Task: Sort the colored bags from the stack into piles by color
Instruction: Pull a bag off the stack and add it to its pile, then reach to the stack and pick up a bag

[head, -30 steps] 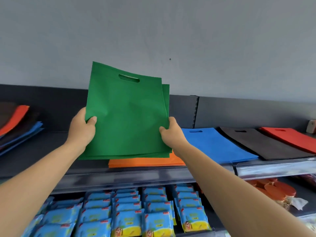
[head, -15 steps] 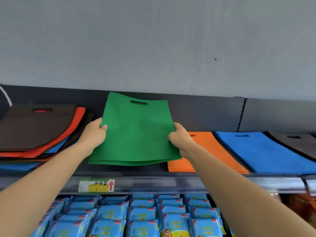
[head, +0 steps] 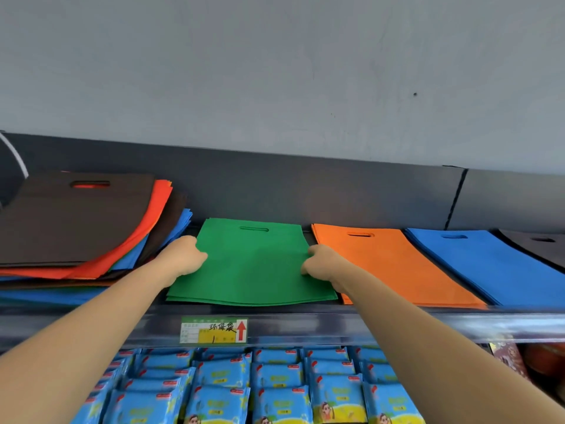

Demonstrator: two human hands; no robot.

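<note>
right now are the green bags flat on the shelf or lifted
Flat: the green bags lie spread on the shelf, left hand and right hand gripping their sides.

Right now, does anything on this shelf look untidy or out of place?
Yes. The mixed stack at the left is fanned out, its brown, red and blue bags askew. The green pile, orange pile and blue pile lie neat.

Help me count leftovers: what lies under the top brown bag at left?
Under the top brown bag, red bags, brown bags and blue bags fan out; their number is covered.
</note>
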